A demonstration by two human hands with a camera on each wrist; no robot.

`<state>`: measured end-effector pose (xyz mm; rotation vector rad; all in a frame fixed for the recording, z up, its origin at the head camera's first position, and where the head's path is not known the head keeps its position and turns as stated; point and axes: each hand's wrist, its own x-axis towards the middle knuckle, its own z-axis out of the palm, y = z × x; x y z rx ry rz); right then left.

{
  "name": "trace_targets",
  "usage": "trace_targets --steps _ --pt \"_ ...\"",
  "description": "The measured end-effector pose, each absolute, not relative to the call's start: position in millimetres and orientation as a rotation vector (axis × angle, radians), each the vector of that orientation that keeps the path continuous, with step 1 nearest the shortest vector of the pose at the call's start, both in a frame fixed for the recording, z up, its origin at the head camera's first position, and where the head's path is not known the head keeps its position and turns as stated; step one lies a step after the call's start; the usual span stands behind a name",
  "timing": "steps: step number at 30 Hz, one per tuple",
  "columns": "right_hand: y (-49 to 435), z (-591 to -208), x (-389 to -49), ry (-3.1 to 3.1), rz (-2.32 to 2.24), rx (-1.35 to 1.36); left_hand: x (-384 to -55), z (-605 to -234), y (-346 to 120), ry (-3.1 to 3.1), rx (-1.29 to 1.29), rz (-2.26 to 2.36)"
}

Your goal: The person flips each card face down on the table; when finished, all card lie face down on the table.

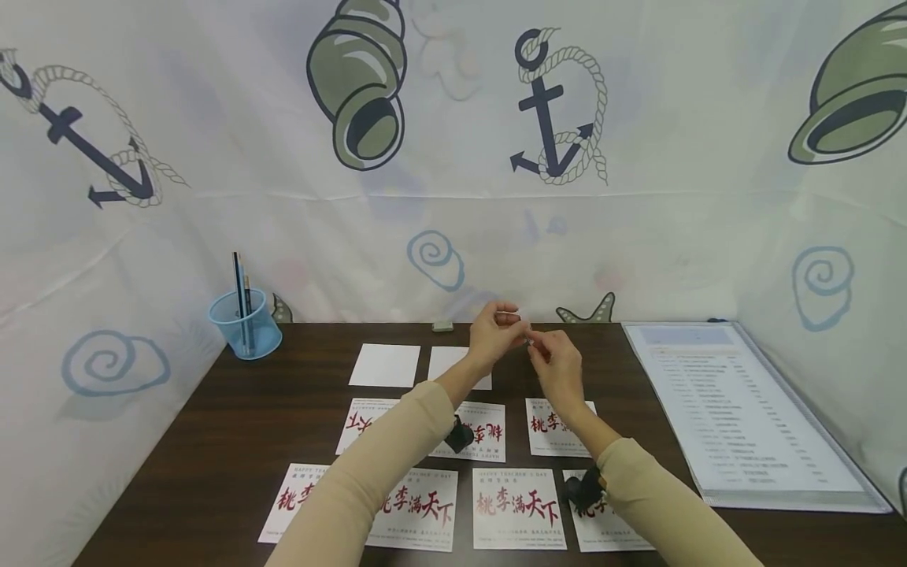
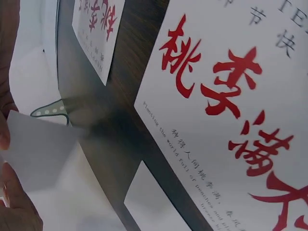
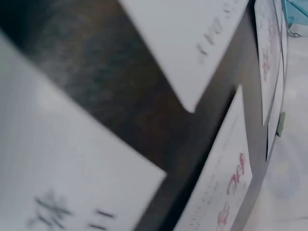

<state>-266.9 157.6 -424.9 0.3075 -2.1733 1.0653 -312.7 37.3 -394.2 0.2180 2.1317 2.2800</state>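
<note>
At the back of the table, in the head view, my left hand [image 1: 496, 335] and right hand [image 1: 558, 362] meet with fingertips nearly touching. Both pinch a small white card, which barely shows between them there. From the left wrist view, the card [image 2: 41, 151] stands raised off the table between finger and thumb, its blank face showing. Two blank white cards [image 1: 384, 365] lie beside the left forearm, one partly hidden by it. Nearer are rows of cards with red Chinese characters [image 1: 520, 508], some covered by the sleeves. My right hand is out of the right wrist view.
A light-blue pen cup [image 1: 248, 327] stands at the back left corner. On the right lies a large printed sheet in a clear-edged folder [image 1: 751, 417]. A small green block [image 1: 442, 326] sits at the back edge, before a patterned cloth wall [image 1: 673, 236].
</note>
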Motion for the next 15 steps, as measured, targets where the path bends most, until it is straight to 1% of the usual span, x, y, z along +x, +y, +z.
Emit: trace_targets --steps 5,10,15 --pt "162 -421 -269 -2.118 1.113 0.21 -311 -395 34 2.207 0.229 2.287" --pt "169 -417 -269 -2.104 1.245 0.066 -311 -402 23 2.291 0.152 2.292" --pt "175 -415 -268 -2.12 1.329 -0.079 -311 -413 13 2.466 0.082 2.183"
